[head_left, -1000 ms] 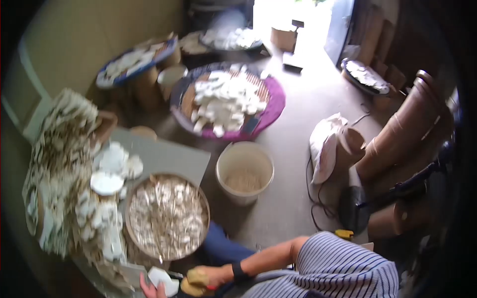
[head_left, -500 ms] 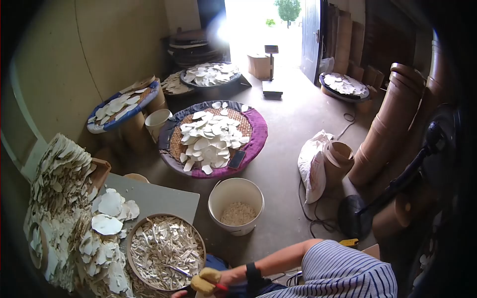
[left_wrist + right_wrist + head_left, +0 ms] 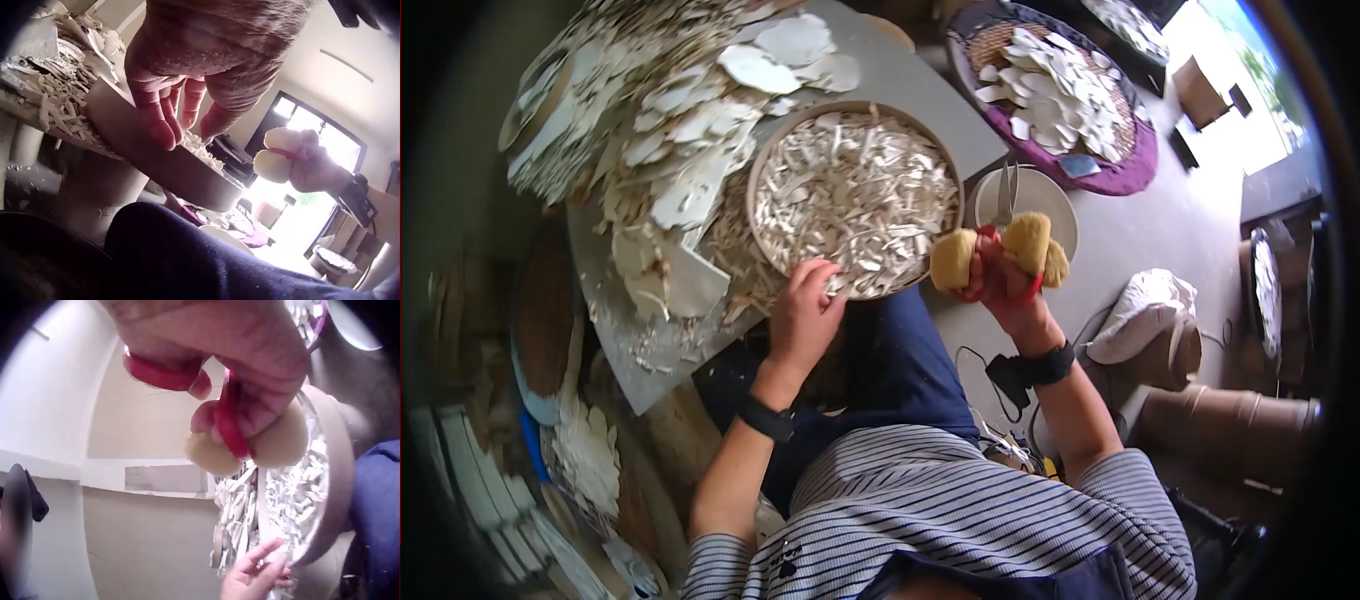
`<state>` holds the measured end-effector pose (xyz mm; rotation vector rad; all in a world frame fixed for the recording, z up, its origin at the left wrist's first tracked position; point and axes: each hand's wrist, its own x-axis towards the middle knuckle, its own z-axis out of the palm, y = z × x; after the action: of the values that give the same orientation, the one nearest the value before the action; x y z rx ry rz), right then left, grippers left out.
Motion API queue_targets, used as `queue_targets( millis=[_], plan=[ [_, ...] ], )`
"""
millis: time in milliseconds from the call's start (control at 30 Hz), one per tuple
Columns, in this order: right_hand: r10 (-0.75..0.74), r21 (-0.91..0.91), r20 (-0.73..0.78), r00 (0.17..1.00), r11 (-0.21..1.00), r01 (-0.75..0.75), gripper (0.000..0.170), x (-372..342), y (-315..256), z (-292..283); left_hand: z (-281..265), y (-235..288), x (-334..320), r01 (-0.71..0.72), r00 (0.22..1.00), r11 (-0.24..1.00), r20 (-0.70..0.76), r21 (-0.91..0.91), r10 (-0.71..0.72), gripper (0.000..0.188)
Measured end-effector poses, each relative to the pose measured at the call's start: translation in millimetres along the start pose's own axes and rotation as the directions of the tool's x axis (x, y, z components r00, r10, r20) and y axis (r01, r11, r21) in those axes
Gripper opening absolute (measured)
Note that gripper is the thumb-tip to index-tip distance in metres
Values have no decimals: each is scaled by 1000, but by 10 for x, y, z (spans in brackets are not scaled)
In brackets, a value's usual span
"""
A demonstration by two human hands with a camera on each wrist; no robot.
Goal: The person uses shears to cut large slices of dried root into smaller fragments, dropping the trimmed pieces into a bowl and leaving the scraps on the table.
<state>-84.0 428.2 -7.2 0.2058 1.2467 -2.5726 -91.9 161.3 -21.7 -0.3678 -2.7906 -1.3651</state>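
Now the right hand has moved off to the right of the tray, whereas half a second ago it was by the near edge with the scissors reaching over the strips. Its fingers are curled round the red handles, between the yellow pads, and the blades point toward the far side, slightly parted, in front of the bucket as the head view sees it. The left hand, barely in the head view half a second ago, has come fully into sight at the tray's near left rim. Its fingers are loosely bent and a little spread, the thumb apart from them, with the tips over the rim beside the strips; whether they touch any strip, I cannot tell. The white slice it held a second ago does not show in that hand. The tray sits on the near part of the table, full of strips, with the pile of slices to its left. The head view has swung round and down, so the mat with its purple edge shows at the far right, and both forearms and the striped shirt are in view.
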Motion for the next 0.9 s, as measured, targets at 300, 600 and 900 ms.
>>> queue_targets(
  millis=[300, 600, 900],
  plan=[
    [233, -290, 20, 972, 932, -218, 28, -217, 643, 219, -226, -224, -69, -124, 992, 936, 32, 330, 120, 21],
    [508, -529, 317, 801, 796, -295, 58, -271, 1233, 160, -666, -461, -197, -75, 996, 972, -31, 221, 84, 20],
    [358, -187, 506, 785, 934, -305, 68, -261, 1256, 821, -1570, -1307, -585, 306, 753, 943, -640, 135, -152, 29]
  ],
)
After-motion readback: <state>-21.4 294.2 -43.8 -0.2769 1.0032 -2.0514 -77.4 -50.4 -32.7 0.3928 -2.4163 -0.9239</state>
